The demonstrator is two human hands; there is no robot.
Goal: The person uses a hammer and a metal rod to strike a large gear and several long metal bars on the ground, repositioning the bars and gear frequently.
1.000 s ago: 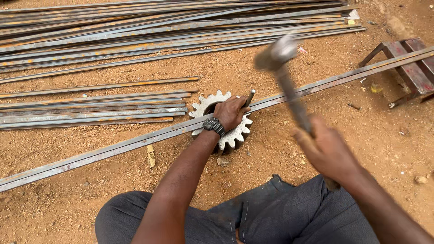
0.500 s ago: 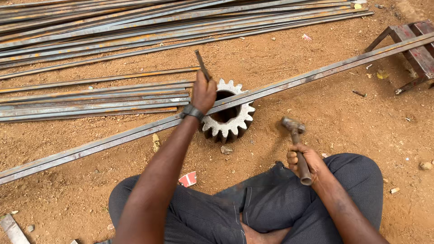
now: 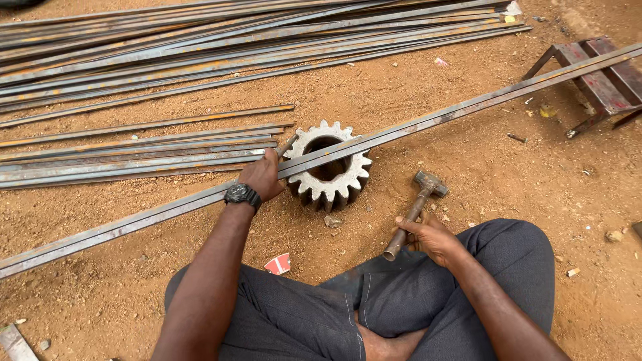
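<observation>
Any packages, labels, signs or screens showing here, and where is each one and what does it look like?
Torn wrapper scrap: on the dirt just ahead of the crossed legs, small, red and white, crumpled.
Wristwatch: on the left hand wrist, round black case; its face is too small to make out.
Pale scraps: at the far end of the metal bars, white and yellowish bits.
No signs or proper packages show.
</observation>
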